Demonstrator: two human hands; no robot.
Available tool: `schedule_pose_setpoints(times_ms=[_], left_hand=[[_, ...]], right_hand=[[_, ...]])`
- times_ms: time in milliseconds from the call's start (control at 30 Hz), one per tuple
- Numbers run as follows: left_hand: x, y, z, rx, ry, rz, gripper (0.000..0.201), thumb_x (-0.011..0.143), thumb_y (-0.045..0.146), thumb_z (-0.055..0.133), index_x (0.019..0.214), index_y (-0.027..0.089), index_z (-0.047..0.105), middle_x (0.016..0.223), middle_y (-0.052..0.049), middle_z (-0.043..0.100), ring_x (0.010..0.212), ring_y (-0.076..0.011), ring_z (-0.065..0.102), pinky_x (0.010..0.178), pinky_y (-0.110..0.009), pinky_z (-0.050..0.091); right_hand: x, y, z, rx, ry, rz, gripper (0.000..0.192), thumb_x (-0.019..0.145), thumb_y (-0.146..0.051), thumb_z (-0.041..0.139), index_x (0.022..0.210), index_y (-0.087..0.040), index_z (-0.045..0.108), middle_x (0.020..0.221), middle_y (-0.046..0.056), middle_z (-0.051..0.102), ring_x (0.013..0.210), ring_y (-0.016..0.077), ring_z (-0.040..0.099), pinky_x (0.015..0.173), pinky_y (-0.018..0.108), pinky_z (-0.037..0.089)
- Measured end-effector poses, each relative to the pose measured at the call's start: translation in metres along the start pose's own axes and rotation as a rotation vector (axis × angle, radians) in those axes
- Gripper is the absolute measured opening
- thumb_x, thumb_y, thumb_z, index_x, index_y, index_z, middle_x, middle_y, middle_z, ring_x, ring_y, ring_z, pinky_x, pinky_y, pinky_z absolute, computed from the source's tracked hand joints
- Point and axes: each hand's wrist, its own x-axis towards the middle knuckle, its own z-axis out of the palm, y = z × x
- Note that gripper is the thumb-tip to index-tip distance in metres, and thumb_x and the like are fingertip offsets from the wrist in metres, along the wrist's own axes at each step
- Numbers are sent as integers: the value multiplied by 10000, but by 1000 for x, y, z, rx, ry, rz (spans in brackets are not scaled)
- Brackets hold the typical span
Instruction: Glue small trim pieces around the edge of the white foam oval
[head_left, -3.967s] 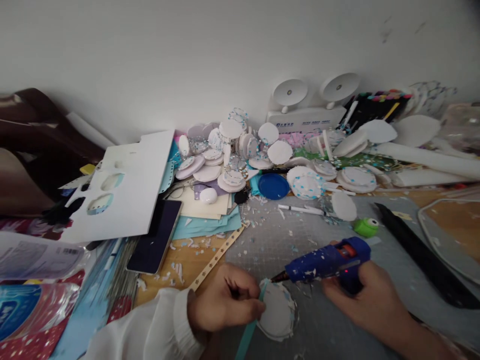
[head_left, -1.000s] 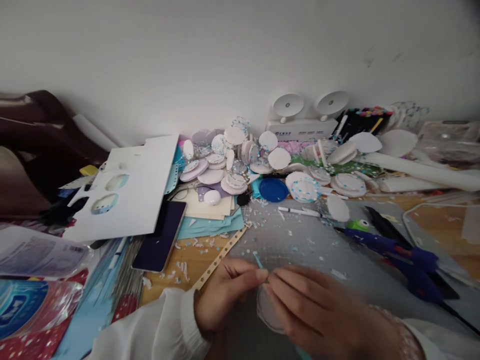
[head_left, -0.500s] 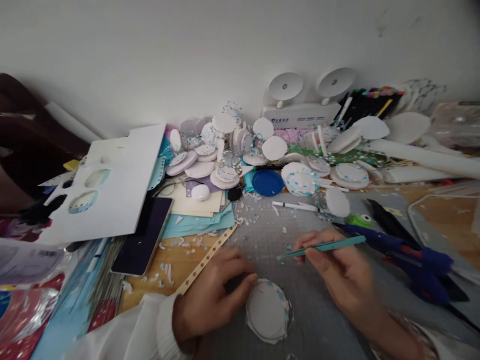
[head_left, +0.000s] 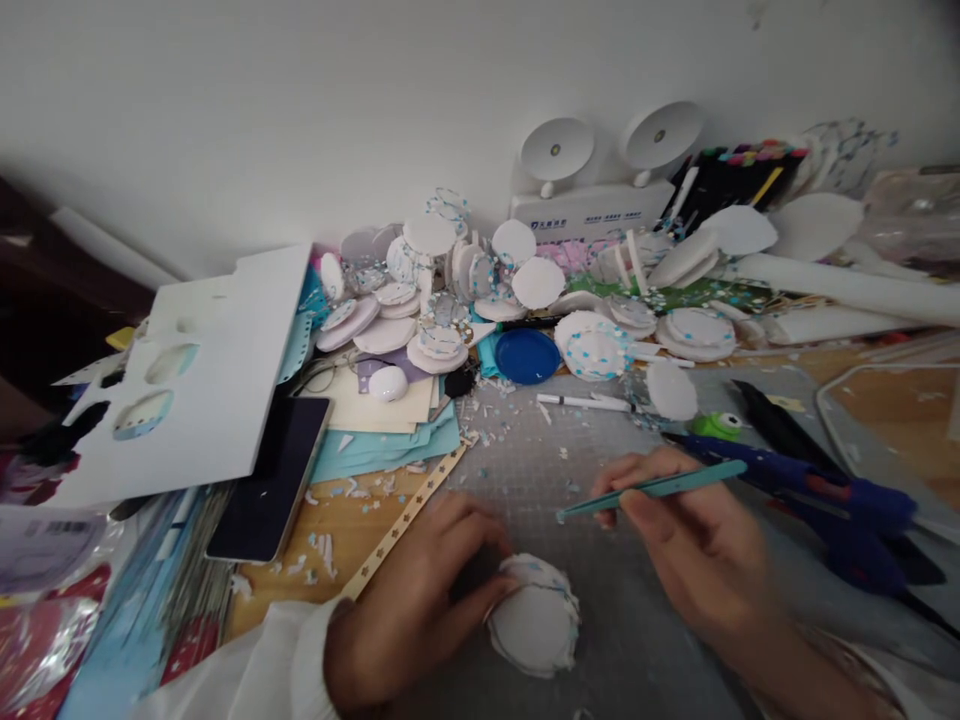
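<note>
A pair of teal tweezers (head_left: 675,484) is pinched in my right hand (head_left: 697,540), its tip pointing left over the grey cutting mat (head_left: 637,620). A tiny pale speck shows at the tip, too small to name. My left hand (head_left: 427,600) has its thumb and fingers closed at the upper left edge of a round white paper disc (head_left: 534,625). Around the disc's ragged rim are small blue bits. The left fingers' undersides are hidden.
A blue glue gun (head_left: 832,505) lies right of my right hand. Behind are a white pen (head_left: 585,402), a blue lid (head_left: 527,356) and several decorated white discs (head_left: 600,346). A phone (head_left: 270,480) and white cut-out board (head_left: 217,380) lie left.
My left thumb has moved further onto the disc's edge, and the disc appears slightly shifted. The tweezers stay in my right hand, at nearly the same place. The view has shifted a little.
</note>
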Motion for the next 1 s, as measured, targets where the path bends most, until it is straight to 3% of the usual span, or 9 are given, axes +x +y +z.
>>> schedule_pose_setpoints(times_ms=[167, 300, 533, 1000], left_hand=[[0, 0, 5, -364, 69, -229, 162, 950, 331, 610, 981, 174, 632, 860, -43, 672, 766, -158, 619, 671, -239, 495], [1, 4, 8, -492, 92, -274, 175, 902, 327, 673, 922, 154, 675, 831, -52, 704, 725, -142, 624, 629, -209, 476], [-4, 7, 5, -460, 91, -176, 137, 864, 261, 714, 954, 163, 748, 887, -73, 767, 791, -169, 683, 699, -228, 517], [-4, 10, 5, -400, 129, -154, 127, 849, 248, 717, 921, 159, 772, 816, -73, 776, 713, -165, 687, 630, -220, 523]], right_hand=[[-1, -1, -4, 51, -36, 11, 92, 963, -246, 589, 947, -248, 679, 870, 32, 655, 669, 140, 647, 576, 249, 589], [-4, -12, 0, -22, -73, 7, 113, 970, -284, 588, 902, -242, 668, 807, 14, 645, 647, 113, 635, 584, 192, 571], [-9, -22, 9, -112, -125, -47, 99, 967, -281, 596, 886, -244, 639, 769, -1, 652, 702, 105, 671, 648, 145, 572], [-10, -26, 11, -189, -233, -42, 133, 965, -246, 563, 849, -242, 627, 759, -6, 668, 660, 113, 687, 587, 166, 565]])
